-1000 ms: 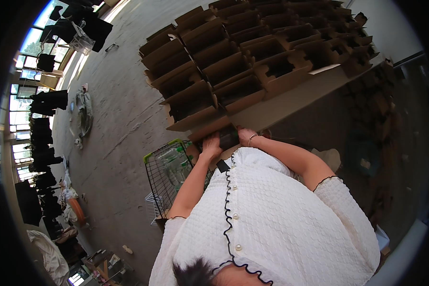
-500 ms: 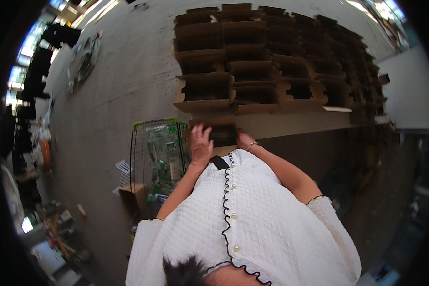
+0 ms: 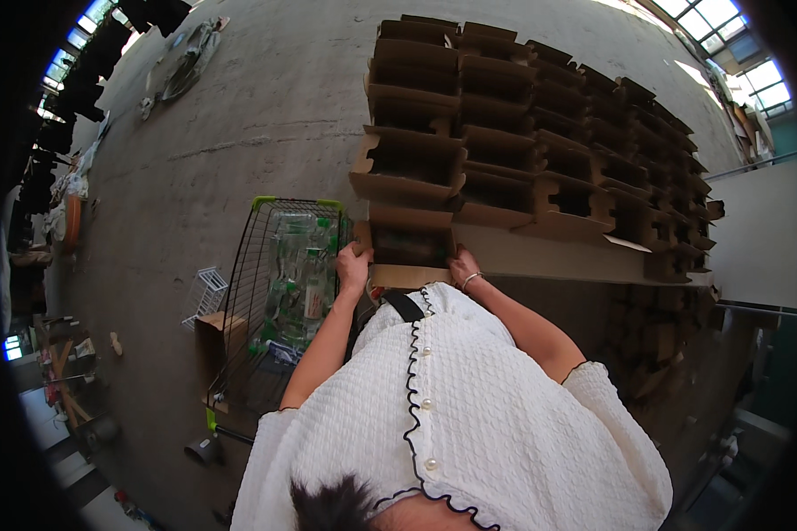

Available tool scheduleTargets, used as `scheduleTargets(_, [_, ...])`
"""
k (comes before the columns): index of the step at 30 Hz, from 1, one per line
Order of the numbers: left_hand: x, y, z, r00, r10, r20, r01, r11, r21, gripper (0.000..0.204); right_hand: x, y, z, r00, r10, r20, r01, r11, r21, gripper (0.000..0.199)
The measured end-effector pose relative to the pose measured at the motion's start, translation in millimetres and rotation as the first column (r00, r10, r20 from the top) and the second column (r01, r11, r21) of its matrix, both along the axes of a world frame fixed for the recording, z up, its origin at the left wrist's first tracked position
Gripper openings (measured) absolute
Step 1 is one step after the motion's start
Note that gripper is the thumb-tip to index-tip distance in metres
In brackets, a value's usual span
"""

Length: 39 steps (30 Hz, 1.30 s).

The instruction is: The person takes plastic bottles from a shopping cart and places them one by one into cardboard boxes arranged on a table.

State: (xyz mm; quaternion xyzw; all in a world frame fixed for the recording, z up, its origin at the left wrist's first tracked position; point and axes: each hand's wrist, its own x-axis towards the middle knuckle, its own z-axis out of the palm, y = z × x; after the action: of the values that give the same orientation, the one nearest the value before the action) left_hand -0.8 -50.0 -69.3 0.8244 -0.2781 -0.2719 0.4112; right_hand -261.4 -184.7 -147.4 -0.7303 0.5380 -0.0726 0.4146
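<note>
An open-topped brown cardboard box (image 3: 407,277) sits in front of my body, its flaps folded outward and its inside dark. My left hand (image 3: 354,266) is closed on the box's left flap. At the opposite side, my right hand (image 3: 465,265), with a bracelet at the wrist, has its fingers curled on the right edge. Whether anything lies in the box is too dark to tell. Just beyond it, rows of similar open cardboard boxes (image 3: 407,189) stand side by side on a pale board.
On my left stands a black wire shopping cart (image 3: 298,203) with green corners, holding clear bottles (image 3: 294,257) with green caps. Beside it are a white wire rack (image 3: 207,292) and a cardboard carton (image 3: 221,329). The pale board (image 3: 540,255) extends to the right. Grey concrete floor (image 3: 239,115) lies beyond.
My left hand has moved from above the box, fingers spread, to grip its left flap. My right hand stays at the right edge. The whole view has shifted slightly.
</note>
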Motion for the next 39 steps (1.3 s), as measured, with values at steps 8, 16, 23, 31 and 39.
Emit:
scheduleTargets(8, [1,-4,-14,0.999,0.046,0.021,-0.045,0.998,-0.052,0.018,12,-2,57,0.949,-0.269,0.167,0.256,0.962,0.097,0.042])
scheduleTargets(16, [-22,0,23,0.998,0.003,0.063,0.011,0.974,-0.227,0.030,12,6,90,0.974,-0.181,0.136,0.210,0.948,-0.241,0.028])
scheduleTargets(23, [-31,2,37,0.841,-0.438,0.318,0.431,0.897,0.096,0.053,29,25,104,0.950,0.253,-0.186,-0.313,0.801,-0.510,0.041])
scheduleTargets(31, [-22,12,64,0.408,-0.748,0.524,0.661,0.638,0.395,0.060,19,9,110,0.911,0.401,-0.092,-0.411,0.895,-0.174,0.066])
scheduleTargets(39, [3,-3,59,0.494,-0.728,0.476,0.722,0.648,0.242,0.032,-15,11,114,0.884,0.433,0.178,-0.383,0.888,-0.254,0.052])
